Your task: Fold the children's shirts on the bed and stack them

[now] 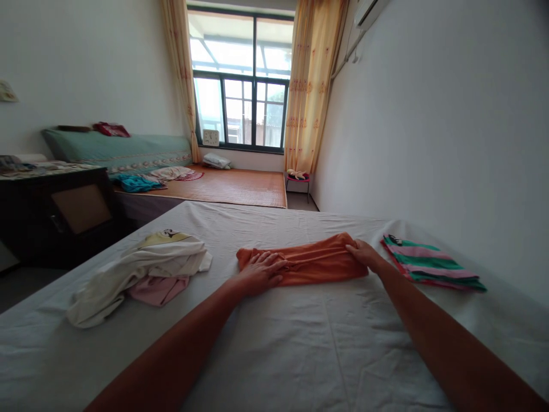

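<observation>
An orange folded garment (317, 260) lies lengthwise across the white sheet in front of me; its exact kind does not show. My left hand (261, 272) rests flat on its left part, fingers spread. At the garment's right end, my right hand (362, 254) pinches the edge between thumb and fingers. To the right lies a folded pink and green striped garment (433, 263), near my right forearm. Left of my left hand is a loose heap of clothes, a white garment (150, 260) with a pink one (160, 289) partly under it.
The white-sheeted bed (274, 355) fills the foreground, with a wall (450, 143) along its right. Beyond it stands a second bed with a brown mat (240, 186). A dark cabinet (30, 212) is at the left. A small stool (299, 178) stands below the curtain (311, 86).
</observation>
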Available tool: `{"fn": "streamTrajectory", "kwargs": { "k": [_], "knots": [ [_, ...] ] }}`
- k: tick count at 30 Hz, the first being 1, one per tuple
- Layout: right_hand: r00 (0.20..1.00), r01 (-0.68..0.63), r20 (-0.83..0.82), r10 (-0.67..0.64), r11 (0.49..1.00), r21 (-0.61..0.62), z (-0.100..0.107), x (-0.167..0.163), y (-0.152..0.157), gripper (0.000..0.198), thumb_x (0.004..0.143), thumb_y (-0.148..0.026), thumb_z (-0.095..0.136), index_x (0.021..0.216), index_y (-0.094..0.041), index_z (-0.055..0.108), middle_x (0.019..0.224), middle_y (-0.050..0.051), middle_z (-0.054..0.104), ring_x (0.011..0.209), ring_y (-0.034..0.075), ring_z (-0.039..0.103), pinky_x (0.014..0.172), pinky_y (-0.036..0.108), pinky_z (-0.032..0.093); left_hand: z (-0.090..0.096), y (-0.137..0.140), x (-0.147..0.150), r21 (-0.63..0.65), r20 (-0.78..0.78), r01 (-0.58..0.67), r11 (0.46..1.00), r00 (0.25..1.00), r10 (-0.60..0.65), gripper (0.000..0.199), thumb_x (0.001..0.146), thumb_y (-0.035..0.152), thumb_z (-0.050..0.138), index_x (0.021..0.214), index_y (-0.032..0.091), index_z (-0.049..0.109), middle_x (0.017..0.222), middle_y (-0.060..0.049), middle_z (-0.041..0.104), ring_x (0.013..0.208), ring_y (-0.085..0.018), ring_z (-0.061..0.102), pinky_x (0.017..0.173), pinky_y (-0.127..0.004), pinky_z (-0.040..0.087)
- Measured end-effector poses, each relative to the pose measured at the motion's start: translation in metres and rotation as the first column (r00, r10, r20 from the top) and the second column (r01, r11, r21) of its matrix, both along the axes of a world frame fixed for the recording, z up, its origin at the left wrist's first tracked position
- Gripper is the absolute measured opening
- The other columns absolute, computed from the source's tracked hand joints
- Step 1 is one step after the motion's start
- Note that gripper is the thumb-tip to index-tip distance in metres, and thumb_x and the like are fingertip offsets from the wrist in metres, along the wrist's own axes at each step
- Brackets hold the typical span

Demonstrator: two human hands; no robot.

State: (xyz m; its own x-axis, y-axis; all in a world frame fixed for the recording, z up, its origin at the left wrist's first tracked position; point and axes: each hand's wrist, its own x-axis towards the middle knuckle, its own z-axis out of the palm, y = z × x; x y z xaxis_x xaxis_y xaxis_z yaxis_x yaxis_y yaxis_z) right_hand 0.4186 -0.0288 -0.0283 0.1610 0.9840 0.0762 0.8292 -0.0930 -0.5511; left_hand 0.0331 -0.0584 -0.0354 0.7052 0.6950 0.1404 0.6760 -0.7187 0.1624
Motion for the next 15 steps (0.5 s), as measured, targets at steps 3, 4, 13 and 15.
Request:
{"fn": "streamTrajectory", "kwargs": {
  "k": [3, 4, 13, 15],
  "knots": [
    [1.000, -0.001, 0.003, 0.001, 1.000, 0.018, 0.002, -0.001, -0.011, 0.017, 0.078, -0.032, 0.054, 0.080, -0.019, 0.066, 0.076, 0.006, 0.069, 0.084, 0.024, 0.063, 0.071, 0.028, 0.046, 0.000, -0.001, 0.000, 0.001, -0.002, 0.001, 1.000, 1.000, -0.001, 0.050, 0.093, 0.052, 0.036, 0.141, 0.041, 0.032, 0.150, 0.000, 0.032, 0.136, -0.026, 0.027, 0.111, -0.049, 0.018],
    [1.000, 0.003, 0.003, -0.003, 1.000, 0.023, 0.002, -0.003, -0.013, 0.015, 0.077, -0.030, 0.055, 0.079, -0.019, 0.065, 0.075, 0.006, 0.068, 0.083, 0.024, 0.063, 0.070, 0.028, 0.046, 0.000, 0.000, -0.001, 0.001, 0.005, 0.012, 1.000, 1.000, -0.012, 0.050, 0.092, 0.051, 0.038, 0.141, 0.041, 0.033, 0.149, 0.001, 0.033, 0.136, -0.026, 0.028, 0.111, -0.049, 0.019],
    [0.852, -0.227, -0.491, 0.179, 0.973, -0.039, 0.050, -0.061, -0.006, 0.013, 0.079, -0.029, 0.054, 0.084, -0.017, 0.055, 0.075, 0.003, 0.065, 0.065, 0.015, 0.061, 0.058, 0.024, 0.047, 0.017, 0.037, -0.039, -0.090, 0.476, -0.244, 0.966, 0.841, 0.257, 0.040, 0.091, 0.040, 0.037, 0.106, 0.021, 0.069, 0.110, -0.005, 0.069, 0.103, -0.019, 0.062, 0.091, -0.029, 0.045],
    [0.761, -0.316, -0.602, 0.241, 0.948, -0.021, 0.063, -0.096, -0.003, 0.015, 0.076, -0.027, 0.059, 0.087, -0.017, 0.055, 0.077, 0.002, 0.065, 0.067, 0.014, 0.061, 0.059, 0.022, 0.047, 0.019, 0.042, -0.046, -0.161, 0.557, -0.288, 0.944, 0.763, 0.328, 0.041, 0.090, 0.042, 0.037, 0.099, 0.020, 0.071, 0.099, -0.004, 0.072, 0.095, -0.020, 0.065, 0.084, -0.028, 0.048]
  ]
}}
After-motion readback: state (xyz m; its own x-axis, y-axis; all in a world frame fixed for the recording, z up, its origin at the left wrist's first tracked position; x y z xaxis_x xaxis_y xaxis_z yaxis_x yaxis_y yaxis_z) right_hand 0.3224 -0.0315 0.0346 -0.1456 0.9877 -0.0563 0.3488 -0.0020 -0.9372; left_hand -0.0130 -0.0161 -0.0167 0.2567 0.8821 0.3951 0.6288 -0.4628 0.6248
